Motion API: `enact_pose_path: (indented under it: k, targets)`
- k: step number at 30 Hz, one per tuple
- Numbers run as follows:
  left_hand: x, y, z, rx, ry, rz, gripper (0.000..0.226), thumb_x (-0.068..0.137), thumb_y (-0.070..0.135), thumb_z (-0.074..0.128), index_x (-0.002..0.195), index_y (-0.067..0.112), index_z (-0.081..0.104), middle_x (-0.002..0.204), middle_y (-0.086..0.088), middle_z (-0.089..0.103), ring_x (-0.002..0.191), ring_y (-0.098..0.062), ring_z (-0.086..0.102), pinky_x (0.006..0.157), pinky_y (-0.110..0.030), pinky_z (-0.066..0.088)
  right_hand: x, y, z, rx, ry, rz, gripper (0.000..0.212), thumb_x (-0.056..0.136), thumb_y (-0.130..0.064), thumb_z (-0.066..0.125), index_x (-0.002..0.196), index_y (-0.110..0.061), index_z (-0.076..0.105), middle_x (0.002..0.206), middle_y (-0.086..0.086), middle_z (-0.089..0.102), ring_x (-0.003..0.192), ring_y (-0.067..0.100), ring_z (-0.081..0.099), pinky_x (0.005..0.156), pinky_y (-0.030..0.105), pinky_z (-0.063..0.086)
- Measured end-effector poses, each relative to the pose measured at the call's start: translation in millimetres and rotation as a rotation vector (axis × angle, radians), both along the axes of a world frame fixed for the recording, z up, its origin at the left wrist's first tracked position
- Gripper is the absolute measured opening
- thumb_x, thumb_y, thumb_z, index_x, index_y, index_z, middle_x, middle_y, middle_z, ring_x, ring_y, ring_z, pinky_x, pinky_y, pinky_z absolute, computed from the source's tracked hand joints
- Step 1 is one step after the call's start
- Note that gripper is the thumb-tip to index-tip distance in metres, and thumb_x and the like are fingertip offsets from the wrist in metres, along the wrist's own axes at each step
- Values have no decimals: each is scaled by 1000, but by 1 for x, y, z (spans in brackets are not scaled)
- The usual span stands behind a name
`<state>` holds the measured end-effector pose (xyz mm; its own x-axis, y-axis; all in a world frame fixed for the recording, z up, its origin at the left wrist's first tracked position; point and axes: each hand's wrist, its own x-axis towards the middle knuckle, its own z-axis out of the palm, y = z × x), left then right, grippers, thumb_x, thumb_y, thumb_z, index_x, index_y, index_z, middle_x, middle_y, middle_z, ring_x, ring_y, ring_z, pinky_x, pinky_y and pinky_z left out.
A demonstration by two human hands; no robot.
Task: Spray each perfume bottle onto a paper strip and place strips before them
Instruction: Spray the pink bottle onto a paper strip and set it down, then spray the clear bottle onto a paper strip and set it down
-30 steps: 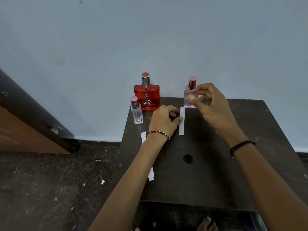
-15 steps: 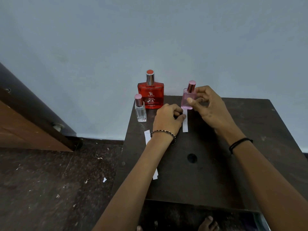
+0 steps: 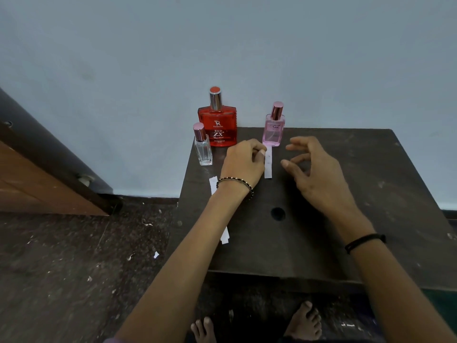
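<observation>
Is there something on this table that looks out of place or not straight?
One paper strip lies slanted under the left forearm and sticks out past the table's left edge. The strip before the pink bottle lies straight. All bottles stand upright; nothing spilled.

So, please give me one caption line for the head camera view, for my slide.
Left hand pins a paper strip before the pink perfume bottle on the dark table; right hand hovers open.
</observation>
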<state>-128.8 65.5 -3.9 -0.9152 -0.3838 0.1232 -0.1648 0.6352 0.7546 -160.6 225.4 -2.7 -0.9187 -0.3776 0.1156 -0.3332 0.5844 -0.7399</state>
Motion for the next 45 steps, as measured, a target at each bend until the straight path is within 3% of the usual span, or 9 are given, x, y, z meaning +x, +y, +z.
enact_pose_path:
  k: [4,10,17,19,23,28,32,37,45]
  targets:
    - [12,6,6,-92,1,-39,20,96,17,56,109,22,71,100,4,74,92,-15,66,83,-40,57,36,0,-1,-11,5,51,42,95,-24,67,133,-26,51,124,-13,61,97,-4,56,77,5,37]
    - [35,-9,19,-159,20,-65,17,101,28,52,107,26,67,71,16,62,75,-6,63,76,-34,57,77,-8,-1,-48,26,148,17,92,-29,71,109,-29,68,96,-22,63,79,-10,59,70,2,45]
    - [66,-30,21,-385,-171,-73,26,107,32,28,110,22,51,87,-2,68,79,-23,65,75,-41,55,93,-24,-6,0,64,281,14,99,-27,61,108,-23,70,90,-9,68,85,6,63,82,36,56]
    - [74,-37,20,-371,-188,-15,36,107,39,25,98,19,54,84,-5,68,78,-25,65,73,-40,53,92,-25,-6,-2,98,299,15,98,-32,63,103,-22,71,87,-10,67,81,6,62,79,35,56]
    - [89,-49,17,-276,-159,57,45,104,50,29,72,27,52,67,6,64,61,-14,59,66,-33,50,88,-23,-5,-41,115,397,27,86,-42,75,106,-24,71,98,-16,68,92,2,60,76,19,52]
    - [97,-63,16,-136,-98,30,39,104,47,38,91,25,67,84,12,73,68,-5,66,74,-37,59,82,-20,-8,48,8,566,63,75,-50,81,133,-34,61,138,-19,57,125,-4,47,94,14,44]
    - [102,-73,14,-93,-117,-3,35,104,46,39,106,28,68,93,15,75,74,-5,68,73,-34,59,83,-23,-10,106,4,537,64,76,-55,79,135,-40,58,136,-16,53,123,1,48,102,29,47]
    - [100,-79,15,-98,-118,-48,33,104,42,40,115,27,67,94,14,76,71,-10,69,74,-35,60,83,-32,-13,114,64,485,52,81,-54,74,130,-41,61,126,-14,55,114,3,51,94,34,53]
    - [96,-83,15,-111,-135,-74,31,105,41,39,112,28,66,90,17,75,69,-9,69,74,-38,60,79,-31,-12,107,31,514,61,72,-60,76,128,-42,63,126,-18,56,116,-1,48,93,26,49]
